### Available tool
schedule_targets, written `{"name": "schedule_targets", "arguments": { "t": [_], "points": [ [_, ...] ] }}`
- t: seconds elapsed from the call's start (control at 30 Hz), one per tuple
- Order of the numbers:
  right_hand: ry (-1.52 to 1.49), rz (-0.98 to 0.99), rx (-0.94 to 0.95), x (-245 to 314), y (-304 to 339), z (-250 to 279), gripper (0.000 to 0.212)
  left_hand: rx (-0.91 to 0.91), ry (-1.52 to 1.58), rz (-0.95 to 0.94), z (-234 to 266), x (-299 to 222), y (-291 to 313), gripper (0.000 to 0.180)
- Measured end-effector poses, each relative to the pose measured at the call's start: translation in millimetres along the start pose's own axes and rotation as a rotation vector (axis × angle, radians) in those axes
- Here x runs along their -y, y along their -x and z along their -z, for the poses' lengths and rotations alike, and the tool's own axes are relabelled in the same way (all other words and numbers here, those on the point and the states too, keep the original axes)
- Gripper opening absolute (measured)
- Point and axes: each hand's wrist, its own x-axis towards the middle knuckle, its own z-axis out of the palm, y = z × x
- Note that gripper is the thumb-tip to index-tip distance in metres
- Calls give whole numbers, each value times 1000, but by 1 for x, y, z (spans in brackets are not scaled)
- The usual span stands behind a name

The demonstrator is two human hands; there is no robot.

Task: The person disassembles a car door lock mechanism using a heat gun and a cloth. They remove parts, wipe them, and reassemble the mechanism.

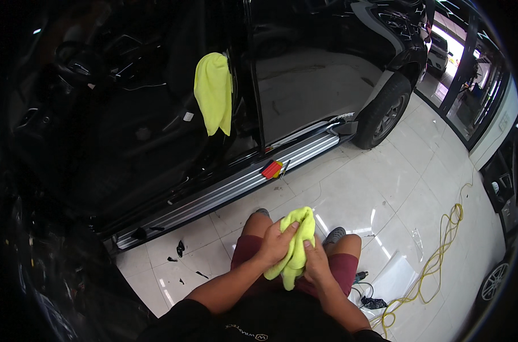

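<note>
A bunched yellow-green microfiber cloth [296, 251] is held in front of me, above my knees. My left hand [276, 242] grips it from the left with the thumb on top. From the right, my right hand [317, 263] closes on the same cloth, its thumb pressed against the fabric. Folds hide most of the fingertips. A second yellow-green cloth [214, 94] hangs at the door opening of the black car [322, 74], apart from both hands.
Along the car runs a silver side step [225, 194], with red and yellow squeegees [272, 169] on it. Dark scraps [181, 248] litter the tiled floor at left. A yellow cord [441, 251] coils at right near a white sheet [391, 276]. The car's wheel [387, 114] stands at the far right.
</note>
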Motion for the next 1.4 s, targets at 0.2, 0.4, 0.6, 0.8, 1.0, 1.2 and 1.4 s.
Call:
{"name": "schedule_targets", "arguments": {
  "t": [0.2, 0.4, 0.6, 0.8, 1.0, 1.2, 1.4],
  "points": [
    [29, 124, -26, 14, 22, -3, 33, 148, -31, -257, -14, -8, 21, 31],
    [306, 252, -143, 29, 44, 15, 30, 147, -273, -250, -41, -27, 50, 33],
    [137, 318, -22, 48, 54, 30, 33, 322, 47, -148, -61, -21, 40, 37],
    [-34, 187, -106, 34, 44, 23, 30, 329, -141, -86, -39, -16, 44, 37],
    [353, 76, 98, 11, 20, -12, 39, -1, 294, 102, 9, 3, 25, 33],
    [872, 243, 100, -15, -30, -16, 28, -33, 306, 211, 34, 18, 21, 44],
    [-18, -212, 42, -6, -81, -79, 37, -158, 103, -100, 76, -20, 12, 41]
  ]
}}
